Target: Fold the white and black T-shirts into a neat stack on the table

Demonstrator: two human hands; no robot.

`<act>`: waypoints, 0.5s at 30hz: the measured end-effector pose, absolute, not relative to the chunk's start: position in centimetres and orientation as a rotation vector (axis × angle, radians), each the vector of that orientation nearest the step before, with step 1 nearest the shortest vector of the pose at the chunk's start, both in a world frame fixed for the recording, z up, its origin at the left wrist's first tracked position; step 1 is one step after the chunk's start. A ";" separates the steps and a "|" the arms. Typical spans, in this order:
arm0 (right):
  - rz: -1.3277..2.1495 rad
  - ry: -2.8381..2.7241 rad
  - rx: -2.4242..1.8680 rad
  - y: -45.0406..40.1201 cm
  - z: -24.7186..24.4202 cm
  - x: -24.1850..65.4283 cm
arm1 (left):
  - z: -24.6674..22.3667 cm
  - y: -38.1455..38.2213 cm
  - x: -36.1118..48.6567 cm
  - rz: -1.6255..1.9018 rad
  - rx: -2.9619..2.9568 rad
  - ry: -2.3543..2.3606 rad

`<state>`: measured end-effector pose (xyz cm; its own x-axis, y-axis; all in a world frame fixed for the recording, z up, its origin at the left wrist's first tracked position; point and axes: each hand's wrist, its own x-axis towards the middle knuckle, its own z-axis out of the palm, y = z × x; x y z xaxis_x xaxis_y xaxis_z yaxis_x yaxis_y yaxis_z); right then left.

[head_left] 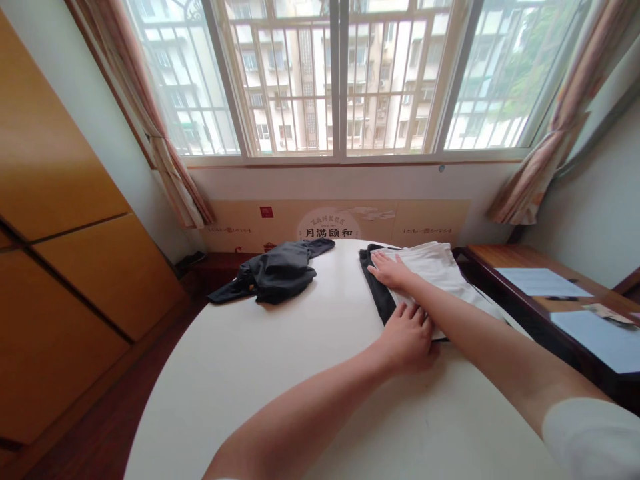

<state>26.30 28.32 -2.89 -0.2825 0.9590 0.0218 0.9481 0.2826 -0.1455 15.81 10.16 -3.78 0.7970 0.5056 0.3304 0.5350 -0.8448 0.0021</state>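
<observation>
A folded white garment (433,257) lies over a folded black garment (373,287) at the right side of the round white table (240,387). My right hand (393,272) rests flat on the white cloth near its far left corner, fingers spread. Closer to me, my left hand (407,337) lies on the near edge of the same pile, its fingers slightly bent and apart. The underside of that hand is hidden. Across the table to the left sits a crumpled black garment (285,270), with neither hand touching it.
A wooden desk (490,257) with paper sheets (545,281) stands to the right. Wooden cabinets (55,293) line the left. Behind the table, a printed cardboard panel (380,217) leans under the barred window (340,160), with curtains (173,173) at its sides.
</observation>
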 end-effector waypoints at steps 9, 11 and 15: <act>0.141 -2.235 -1.830 29.5 -3.5 28.1 | -3.6 9.8 15.5 -0.420 -2.897 -0.866; 0.084 -2.213 -1.866 28.9 -4.0 29.9 | -3.7 9.7 15.5 -0.401 -2.901 -0.886; -0.004 -2.192 -1.921 27.3 -4.7 34.6 | -4.0 9.7 15.6 -0.359 -2.932 -0.923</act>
